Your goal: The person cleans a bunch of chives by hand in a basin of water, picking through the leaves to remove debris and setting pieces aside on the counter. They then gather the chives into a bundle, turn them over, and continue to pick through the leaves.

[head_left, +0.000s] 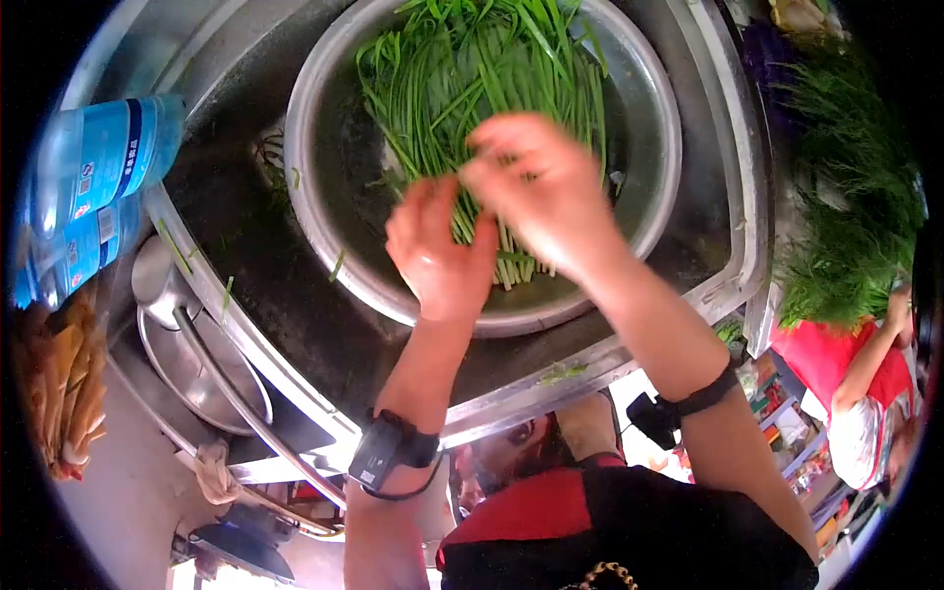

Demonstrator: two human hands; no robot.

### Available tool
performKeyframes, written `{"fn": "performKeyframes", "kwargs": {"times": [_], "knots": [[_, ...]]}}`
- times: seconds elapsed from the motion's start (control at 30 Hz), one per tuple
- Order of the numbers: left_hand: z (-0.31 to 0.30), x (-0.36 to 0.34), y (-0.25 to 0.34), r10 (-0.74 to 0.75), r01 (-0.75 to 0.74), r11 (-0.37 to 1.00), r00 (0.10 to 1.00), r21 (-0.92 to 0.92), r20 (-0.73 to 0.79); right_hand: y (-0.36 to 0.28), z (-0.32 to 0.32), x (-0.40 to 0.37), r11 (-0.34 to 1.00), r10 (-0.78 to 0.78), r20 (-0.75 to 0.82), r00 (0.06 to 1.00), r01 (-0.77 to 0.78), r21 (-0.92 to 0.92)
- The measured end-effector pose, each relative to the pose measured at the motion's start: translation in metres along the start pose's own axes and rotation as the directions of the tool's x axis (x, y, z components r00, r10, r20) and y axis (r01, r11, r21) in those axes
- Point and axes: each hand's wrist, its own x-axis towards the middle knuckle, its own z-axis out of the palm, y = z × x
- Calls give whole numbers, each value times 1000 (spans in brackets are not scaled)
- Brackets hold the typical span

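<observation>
Long green garlic chives (433,93) lie in a wide metal basin (664,118), their cut pale ends toward me. My left hand (442,256) is low over the near part of the bunch, fingers curled and thumb round some stems. Just to its right, my right hand (546,197) is raised over the chives, smeared by motion. Its fingertips are bent together in a pinch close to the left fingertips; I cannot make out what is in them. Dark straps with small devices circle both forearms.
The basin sits in a metal sink (261,334) with loose green bits on its rim. Blue-labelled water bottles (98,167) and a metal ladle (162,275) are at left. Feathery green herbs (851,187) lie at right, near another person's arm (870,359).
</observation>
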Motion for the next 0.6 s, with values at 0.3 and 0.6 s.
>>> {"fn": "performKeyframes", "kwargs": {"times": [0.3, 0.6], "knots": [[34, 42, -6, -343, 779, 248, 626, -576, 700, 74, -40, 15, 492, 701, 324, 635, -760, 424], [-23, 28, -21, -56, 751, -340, 584, -566, 810, 37, -67, 13, 278, 468, 553, 690, -708, 649]]}}
